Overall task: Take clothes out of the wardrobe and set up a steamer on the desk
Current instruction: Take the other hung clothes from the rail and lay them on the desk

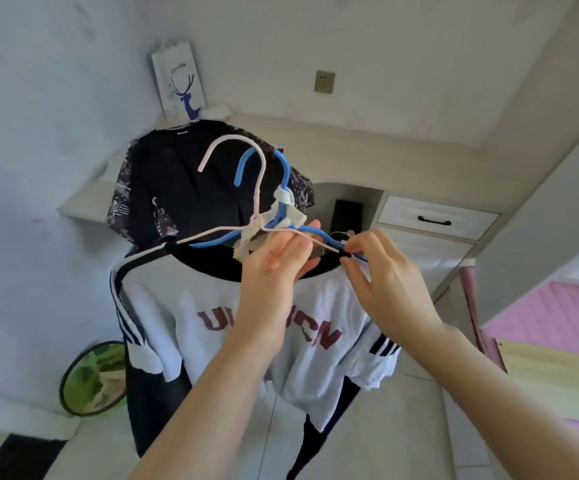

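Observation:
A white T-shirt [212, 327] with dark red letters and navy sleeve stripes hangs on a pink hanger [232, 174] in the middle of the view. A blue hanger [283, 168] lies right behind it, wrapped with white cloth strips at the neck. My left hand [274, 261] holds both hangers from below, near their necks. My right hand [381, 271] pinches the hangers' right arm at the shirt's black collar. A dark garment [184, 188] with a patterned lace edge lies behind, over the desk [367, 154]. No steamer is in view.
A white paper bag [179, 84] with a blue deer stands at the desk's back corner. A wall socket [324, 82] sits above the desk, and a drawer [433, 218] with a black handle below its right part. A green round object [94, 379] is low left, pink furniture [555, 317] at right.

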Demonstrator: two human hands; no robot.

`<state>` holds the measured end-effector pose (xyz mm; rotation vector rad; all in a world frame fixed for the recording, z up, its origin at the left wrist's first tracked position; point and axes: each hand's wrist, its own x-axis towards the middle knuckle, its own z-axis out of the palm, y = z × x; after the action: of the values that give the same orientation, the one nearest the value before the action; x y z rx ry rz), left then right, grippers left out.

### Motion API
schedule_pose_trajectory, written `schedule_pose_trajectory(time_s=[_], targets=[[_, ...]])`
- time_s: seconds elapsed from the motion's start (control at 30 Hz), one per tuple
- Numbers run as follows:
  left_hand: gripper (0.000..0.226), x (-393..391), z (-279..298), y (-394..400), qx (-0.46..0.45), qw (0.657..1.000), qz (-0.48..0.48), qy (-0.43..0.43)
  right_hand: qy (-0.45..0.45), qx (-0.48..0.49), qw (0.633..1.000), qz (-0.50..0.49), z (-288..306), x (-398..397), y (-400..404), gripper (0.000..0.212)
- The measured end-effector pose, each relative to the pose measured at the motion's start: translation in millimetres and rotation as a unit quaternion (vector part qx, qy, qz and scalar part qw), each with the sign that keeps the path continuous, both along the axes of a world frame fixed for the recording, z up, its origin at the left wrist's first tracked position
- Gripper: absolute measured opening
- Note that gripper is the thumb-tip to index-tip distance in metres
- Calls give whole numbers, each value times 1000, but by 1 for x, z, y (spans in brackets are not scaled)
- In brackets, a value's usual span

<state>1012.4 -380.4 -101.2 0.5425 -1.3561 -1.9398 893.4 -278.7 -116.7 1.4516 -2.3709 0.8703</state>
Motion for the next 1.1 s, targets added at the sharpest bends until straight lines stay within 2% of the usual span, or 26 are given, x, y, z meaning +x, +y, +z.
schedule_pose_trajectory(time_s=[0.13, 0.27, 0.4, 0.5, 0.57, 0.63, 0.7, 0.77, 0.87, 1.0, 1.07, 1.1], targets=[[16, 11, -1, -37, 16, 1000, 24, 11, -27, -1, 999, 16, -4, 5, -41, 6], [19, 14, -1, -72, 25, 998, 48, 9, -50, -18, 998, 25, -2, 1, -77, 13], [19, 11, -2, -104, 54, 996, 70, 21, -65, 23, 997, 42, -2, -18, -109, 8], [20, 4, -5, -128, 63, 995, 74, 15, -85, 32, 994, 63, -2, -34, -137, 13], [20, -3, -7, -144, 78, 994, 79, 15, -82, 25, 993, 84, -2, -47, -159, 16], [19, -12, -8, -163, 79, 993, 82, 9, -42, 44, 993, 98, -4, -62, -181, 19], [23, -22, -7, -183, 54, 996, 72, -14, 36, 72, 991, 108, -10, -80, -203, 17], [28, -33, -4, -204, 7, 997, 53, -60, 58, 77, 990, 105, -14, -96, -223, 13], [30, -49, 4, -237, -44, 991, 25, -124, 22, 70, 991, 111, -13, -119, -252, 9], [28, -65, 9, -271, -71, 980, -12, -188, -83, 128, 976, 156, -5, -148, -293, 10], [21, -68, 11, -287, -96, 970, 23, -224, -96, 139, 973, 160, -3, -160, -308, 11], [19, -68, 11, -297, -121, 961, 71, -240, -98, 137, 973, 159, -1, -166, -314, 11]])
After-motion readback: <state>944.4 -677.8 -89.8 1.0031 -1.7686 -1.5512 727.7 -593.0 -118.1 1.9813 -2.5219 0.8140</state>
